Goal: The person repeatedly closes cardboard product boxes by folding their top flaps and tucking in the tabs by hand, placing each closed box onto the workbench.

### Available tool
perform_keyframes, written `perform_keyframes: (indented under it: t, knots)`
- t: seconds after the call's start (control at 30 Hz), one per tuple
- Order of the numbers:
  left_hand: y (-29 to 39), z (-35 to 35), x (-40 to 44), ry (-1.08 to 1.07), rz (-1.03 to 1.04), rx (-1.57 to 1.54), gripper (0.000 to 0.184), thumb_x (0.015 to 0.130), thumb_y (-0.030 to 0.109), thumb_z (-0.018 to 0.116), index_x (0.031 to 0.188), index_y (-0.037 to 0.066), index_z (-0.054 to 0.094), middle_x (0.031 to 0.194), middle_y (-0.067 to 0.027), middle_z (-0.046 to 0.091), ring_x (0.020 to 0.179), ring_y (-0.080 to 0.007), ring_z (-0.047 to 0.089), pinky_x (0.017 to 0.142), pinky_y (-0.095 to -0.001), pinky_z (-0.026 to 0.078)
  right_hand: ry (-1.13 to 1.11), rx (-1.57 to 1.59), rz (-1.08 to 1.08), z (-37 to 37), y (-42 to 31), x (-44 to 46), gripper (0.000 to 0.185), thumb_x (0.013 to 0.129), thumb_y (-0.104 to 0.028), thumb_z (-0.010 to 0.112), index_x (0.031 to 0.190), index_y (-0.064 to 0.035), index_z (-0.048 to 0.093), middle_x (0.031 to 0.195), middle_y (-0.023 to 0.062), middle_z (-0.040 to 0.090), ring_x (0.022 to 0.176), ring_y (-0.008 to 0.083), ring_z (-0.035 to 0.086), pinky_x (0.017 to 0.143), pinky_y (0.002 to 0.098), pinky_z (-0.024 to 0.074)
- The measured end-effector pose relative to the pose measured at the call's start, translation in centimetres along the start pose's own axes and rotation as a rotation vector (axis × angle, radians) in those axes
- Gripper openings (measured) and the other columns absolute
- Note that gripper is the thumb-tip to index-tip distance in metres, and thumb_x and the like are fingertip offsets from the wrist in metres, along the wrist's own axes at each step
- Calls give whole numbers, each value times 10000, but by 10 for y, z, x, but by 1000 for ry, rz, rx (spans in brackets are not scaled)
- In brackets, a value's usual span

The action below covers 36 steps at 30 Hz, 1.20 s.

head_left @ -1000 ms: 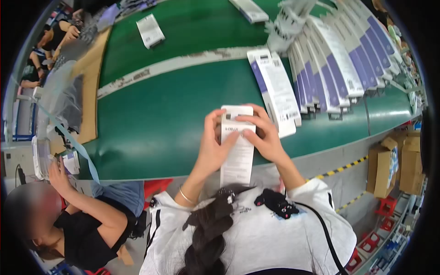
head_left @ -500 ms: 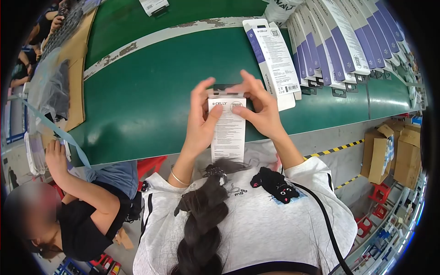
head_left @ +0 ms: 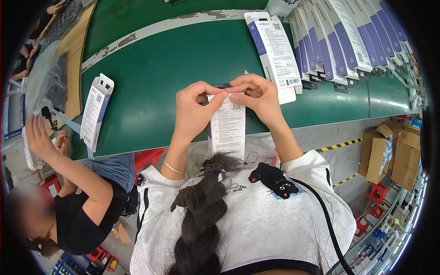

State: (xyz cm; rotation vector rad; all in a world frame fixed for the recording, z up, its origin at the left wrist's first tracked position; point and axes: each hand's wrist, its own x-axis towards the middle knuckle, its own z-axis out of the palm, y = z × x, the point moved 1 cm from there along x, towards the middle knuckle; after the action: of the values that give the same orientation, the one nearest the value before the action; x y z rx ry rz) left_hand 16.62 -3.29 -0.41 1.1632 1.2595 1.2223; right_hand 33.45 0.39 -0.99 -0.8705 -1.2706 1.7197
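Note:
A white smartwatch box (head_left: 227, 126) with printed text and a purple side edge lies between my hands, its near end reaching toward my shirt. My left hand (head_left: 195, 107) is closed at the top left of the box, thumb and fingers meeting at its end flap. From the other side my right hand (head_left: 259, 98) pinches the same top end, thumb on the printed face. Part of a dark hanging tab shows behind the fingertips; the rest of the flap is hidden.
On the right, an open-ended box (head_left: 279, 55) lies beside a long row of smartwatch boxes (head_left: 339, 41). Another open-ended box (head_left: 96, 114) is at the table's left, near a co-worker's hand (head_left: 39, 137). Cardboard cartons (head_left: 408, 156) stand on the floor at right.
My fingers have come down and closed over the box's top end. A box now lies on the left of the table near the co-worker. The box at the far edge has mostly left view.

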Motion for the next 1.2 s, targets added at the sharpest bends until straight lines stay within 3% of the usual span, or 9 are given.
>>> perform_keyframes:
  t: [0.13,0.3,0.4,0.53,0.7,0.8,1.0,1.07,1.2]
  knots:
    - [2,-1,14,-32,-24,-41,111,786,49,669,744,-35,611,649,-18,603,613,-31,560,478,-174,407,16,149,59,-1,-4,10,218,756,71,640,961,23,582,869,103,655,794,117,629,695,208,501]
    - [2,0,6,-30,5,-129,104,779,55,668,774,-33,612,704,-19,606,574,-20,519,466,-169,390,26,45,22,2,-5,4,192,774,40,642,957,20,584,866,86,655,806,105,616,712,216,483]
    - [8,-3,-5,-62,91,154,185,727,12,697,895,-19,627,840,-51,655,677,-99,615,564,-211,494,-26,34,-51,-2,0,-3,188,795,18,633,977,18,587,919,89,649,861,109,594,748,231,463]
    - [8,-10,-13,-94,18,16,288,721,-14,699,1002,-8,641,956,-93,665,800,-146,643,677,-245,527,-78,-24,-183,2,-1,-10,235,777,63,615,1006,20,581,984,104,624,937,148,569,829,284,433]
    - [-4,-13,-17,-63,71,70,247,739,-11,686,985,1,659,973,-103,661,804,-145,636,686,-244,523,-137,-157,-289,-5,7,-9,329,733,93,644,1048,30,572,986,117,611,905,174,569,841,305,432]
    - [-4,-13,-18,-70,90,75,243,750,-8,678,992,0,654,973,-103,658,810,-145,631,698,-241,517,-146,-371,-329,-7,10,-12,294,735,23,675,1022,-12,623,984,106,637,899,174,585,806,279,466]
    - [0,-12,-12,-130,63,0,338,771,-14,648,1098,-9,564,963,-62,633,842,-127,616,708,-224,502,0,-356,-359,2,4,-8,232,755,27,627,985,-6,630,988,101,637,934,203,583,817,290,464]
    - [7,-17,-6,-137,-141,-36,345,767,-13,654,1100,0,560,967,-56,624,854,-115,604,704,-224,499,133,-517,-486,1,6,-5,210,768,37,586,971,0,625,984,104,639,959,212,580,836,297,458]
    - [7,-70,36,76,76,31,383,754,-13,664,1117,14,544,995,-66,611,914,-126,580,777,-267,477,318,-271,-398,-6,7,-2,149,821,61,517,932,21,609,1021,121,607,965,172,569,832,262,445]
